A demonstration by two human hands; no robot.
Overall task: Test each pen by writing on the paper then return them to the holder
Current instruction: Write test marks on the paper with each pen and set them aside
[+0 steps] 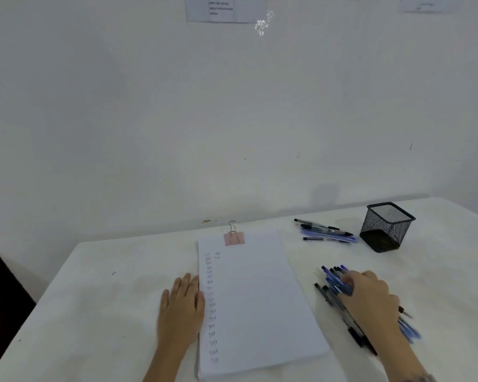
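A white paper stack, held by a pink binder clip, lies in the middle of the table, with a column of small written words down its left side. My left hand rests flat at the paper's left edge, fingers apart. My right hand lies over a pile of blue and black pens to the right of the paper, fingers curled around several of them. A black mesh holder stands empty at the back right. A second small group of pens lies just left of the holder.
The table wears a white cloth and stands against a white wall. Its left edge drops off to a dark floor. Printed sheets hang on the wall high above.
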